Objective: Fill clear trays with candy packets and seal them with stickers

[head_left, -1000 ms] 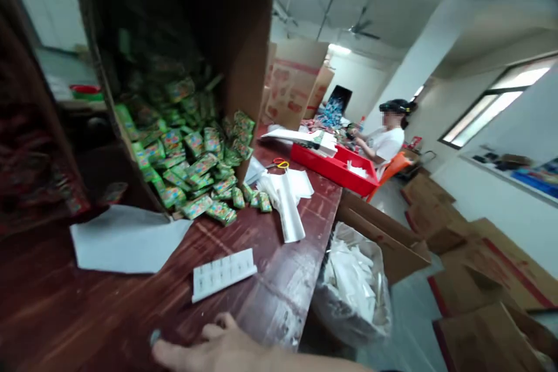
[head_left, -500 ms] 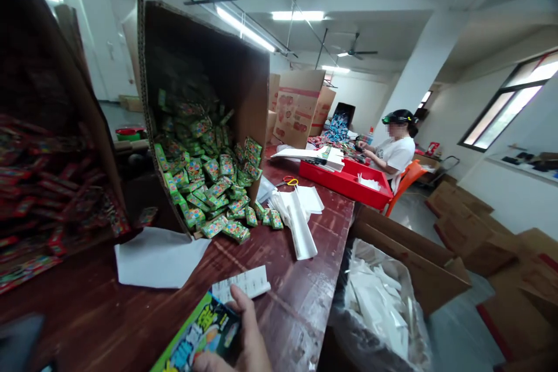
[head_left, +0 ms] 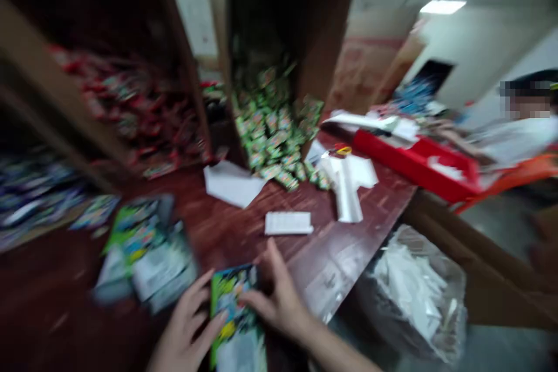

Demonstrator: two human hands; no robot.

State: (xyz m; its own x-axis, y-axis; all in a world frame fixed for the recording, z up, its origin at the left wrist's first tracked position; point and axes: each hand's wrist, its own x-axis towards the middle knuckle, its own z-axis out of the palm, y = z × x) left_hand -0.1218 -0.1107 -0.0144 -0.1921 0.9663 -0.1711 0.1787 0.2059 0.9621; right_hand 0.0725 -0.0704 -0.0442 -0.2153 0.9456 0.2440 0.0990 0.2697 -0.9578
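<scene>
A green and blue printed packet (head_left: 229,311) lies low in the middle of the view, at the table's near side, with a pale panel on its lower part. My left hand (head_left: 187,325) grips its left edge, fingers bent and thumb over the front. From the other side my right hand (head_left: 283,302) holds it, thumb on the printed face and index finger stretched forward. Just beyond is a folded white paper leaflet (head_left: 288,222). Several similar packets (head_left: 148,250) are piled to the left, blurred.
Cartons of small green packets (head_left: 274,139) and red packets (head_left: 143,110) stand behind, with purple packets (head_left: 39,192) at left. White paper (head_left: 233,180), scissors (head_left: 342,151) and a red tray (head_left: 418,168) are on the table. A lined bin (head_left: 414,290) stands right; a person sits beyond.
The view has swung left and down, bringing the packet pile into sight. My left hand has come into view at the printed packet, which now sits more upright in the picture between both hands.
</scene>
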